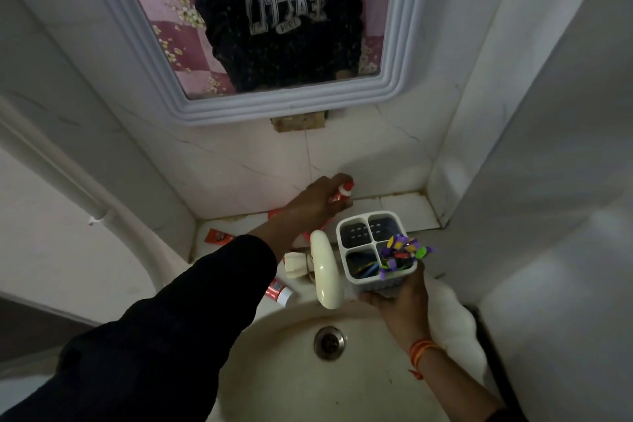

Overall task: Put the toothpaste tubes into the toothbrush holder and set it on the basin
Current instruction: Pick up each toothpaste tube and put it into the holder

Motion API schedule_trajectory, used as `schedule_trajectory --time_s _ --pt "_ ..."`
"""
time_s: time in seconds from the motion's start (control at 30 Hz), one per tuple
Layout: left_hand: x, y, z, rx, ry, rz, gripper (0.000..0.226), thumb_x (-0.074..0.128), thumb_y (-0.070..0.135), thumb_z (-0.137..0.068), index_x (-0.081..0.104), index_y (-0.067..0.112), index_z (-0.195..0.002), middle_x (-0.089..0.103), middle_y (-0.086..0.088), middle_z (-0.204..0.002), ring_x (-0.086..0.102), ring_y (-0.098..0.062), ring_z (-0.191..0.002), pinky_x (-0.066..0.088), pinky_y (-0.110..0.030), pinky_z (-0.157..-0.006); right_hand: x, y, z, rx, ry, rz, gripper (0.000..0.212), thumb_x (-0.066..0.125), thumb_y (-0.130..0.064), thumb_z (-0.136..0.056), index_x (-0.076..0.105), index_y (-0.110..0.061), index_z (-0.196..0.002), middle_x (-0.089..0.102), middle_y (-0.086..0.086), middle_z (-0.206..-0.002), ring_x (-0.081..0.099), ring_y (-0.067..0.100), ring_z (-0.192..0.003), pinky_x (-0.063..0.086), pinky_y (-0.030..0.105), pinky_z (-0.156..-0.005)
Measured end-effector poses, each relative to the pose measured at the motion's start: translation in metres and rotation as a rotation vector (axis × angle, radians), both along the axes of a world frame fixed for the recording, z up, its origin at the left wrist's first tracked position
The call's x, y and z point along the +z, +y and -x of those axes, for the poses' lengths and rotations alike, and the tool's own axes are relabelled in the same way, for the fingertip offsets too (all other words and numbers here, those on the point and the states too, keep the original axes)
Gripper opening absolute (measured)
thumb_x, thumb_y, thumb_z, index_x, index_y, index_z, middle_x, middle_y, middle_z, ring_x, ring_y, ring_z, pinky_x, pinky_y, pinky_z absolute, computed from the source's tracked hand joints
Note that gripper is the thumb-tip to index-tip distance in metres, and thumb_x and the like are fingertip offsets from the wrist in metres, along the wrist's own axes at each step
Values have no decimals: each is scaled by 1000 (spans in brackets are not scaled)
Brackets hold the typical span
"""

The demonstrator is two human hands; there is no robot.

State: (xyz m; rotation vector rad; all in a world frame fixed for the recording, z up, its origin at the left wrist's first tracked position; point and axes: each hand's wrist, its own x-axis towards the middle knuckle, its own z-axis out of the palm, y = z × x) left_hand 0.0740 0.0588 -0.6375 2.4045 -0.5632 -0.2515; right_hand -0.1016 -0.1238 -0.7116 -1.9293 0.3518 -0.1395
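My left hand (317, 202) is closed around a red toothpaste tube (343, 192) with a white cap, held above the tiled ledge behind the basin. My right hand (399, 301) grips the base of a white four-compartment toothbrush holder (356, 220), held up over the basin's right side. One compartment holds purple and green toothbrushes (402, 253); two far compartments look empty. Another red tube (217, 236) lies on the ledge at the left, and a third red tube (279, 291) lies on the basin rim beside the tap.
A cream tap (323, 271) with a side knob stands between my hands. The white basin (274, 370) with its metal drain (329, 343) is below. A framed mirror (171, 55) hangs on the tiled wall. A white cloth (455, 322) lies at the basin's right.
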Motion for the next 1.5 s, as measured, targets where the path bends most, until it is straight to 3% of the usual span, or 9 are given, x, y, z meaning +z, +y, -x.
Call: schedule_trajectory --time_s 0.27,0.33,0.47,0.67,0.93,1.07,1.2,1.3,1.5 --pt "53 -13 12 53 -239 201 45 49 46 -103 40 34 -145 57 2 -95 53 -14 -89 47 -34 -82 -4 -5 0 7 -6 0 85 90 -18 -60 42 -28 -129 63 3 -112 63 16 -98 53 37 -86" --pt "74 -17 16 -48 -338 16 50 44 54 -102 37 36 -148 53 15 -77 54 -11 -73 44 -33 -72 -5 -6 0 38 -19 14 80 89 -19 -62 44 -31 -127 64 3 -111 63 16 -99 54 41 -88" --pt "106 -36 23 -358 -434 -610 62 53 58 -95 31 42 -151 61 3 -107 59 -17 -94 43 -35 -83 1 -10 0 87 -79 63 53 75 -20 -76 55 -22 -125 63 9 -123 63 29 -112 57 55 -84" --pt "128 -91 41 -425 -338 -1064 60 88 24 -72 66 21 -128 67 -4 -118 67 -22 -95 48 -31 -69 -3 -6 4 52 -114 -76 101 94 -14 -52 39 -21 -136 58 -4 -128 57 7 -118 46 3 -86" --pt "127 -124 60 -357 -445 -960 21 70 14 -87 66 10 -107 64 -9 -102 68 -29 -85 47 -34 -62 -6 -10 0 68 -127 -32 102 95 -33 -51 38 -28 -136 54 -5 -134 53 6 -124 48 15 -98" --pt "116 -123 63 -289 -264 -800 28 73 26 -87 71 9 -110 58 -6 -93 60 -24 -76 51 -32 -65 -10 -13 0 73 -111 -37 100 95 -32 -51 40 -29 -134 58 -7 -130 55 4 -122 52 22 -96" --pt "107 -113 54 -220 69 -642 24 81 25 -83 78 8 -100 78 -3 -80 76 -12 -66 60 -25 -63 -10 -15 1 82 -106 -49 84 91 -21 -58 44 -27 -128 61 -8 -123 58 7 -116 45 3 -88" --pt "114 -96 45 -141 303 -437 20 80 23 -85 77 9 -100 80 -3 -87 78 -12 -69 64 -29 -71 -12 -20 -1 101 -67 -119 80 89 -18 -60 49 -26 -129 64 -13 -116 61 7 -111 53 18 -89" --pt "103 -26 10 154 231 -264 20 71 13 -92 77 11 -111 79 -6 -106 79 -19 -86 61 -26 -74 -4 -29 -4 124 57 -78 63 91 -26 -60 59 -18 -114 68 -3 -98 65 10 -86 53 28 -79"
